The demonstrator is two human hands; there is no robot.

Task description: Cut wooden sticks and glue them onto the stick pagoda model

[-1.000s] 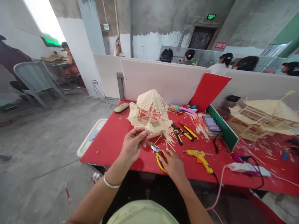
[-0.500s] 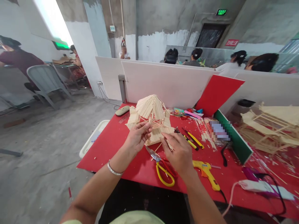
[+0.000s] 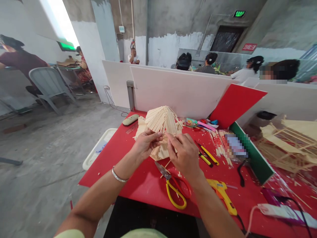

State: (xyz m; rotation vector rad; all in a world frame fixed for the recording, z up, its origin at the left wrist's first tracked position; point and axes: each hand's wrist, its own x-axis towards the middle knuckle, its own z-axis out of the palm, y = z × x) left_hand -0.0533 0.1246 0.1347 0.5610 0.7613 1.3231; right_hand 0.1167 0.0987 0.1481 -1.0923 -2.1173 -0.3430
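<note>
A small model building (image 3: 162,118) of pale wooden sticks, with a peaked roof, stands on the red tabletop. In front of its roof, my left hand (image 3: 148,142) is closed, thumb and forefinger pinched together. My right hand (image 3: 184,153) comes in from the other side with its fingers curled and its fingertips almost meeting the left ones. Whatever small piece lies in the fingers is too small to make out. Below the hands lie open scissors (image 3: 174,192) with one yellow and one red handle, beside a few loose sticks.
To the right lie two yellow craft knives (image 3: 209,154), a yellow glue gun (image 3: 224,195), bundled sticks (image 3: 219,145) and a phone (image 3: 236,145). A green board (image 3: 252,153) stands before another stick model (image 3: 292,142). White partitions (image 3: 178,86) rise behind; people sit beyond.
My right hand has moved up and inward, so its fingertips now come close to my left hand's. The short sticks seen under its fingers before no longer show there. The view has shifted slightly.
</note>
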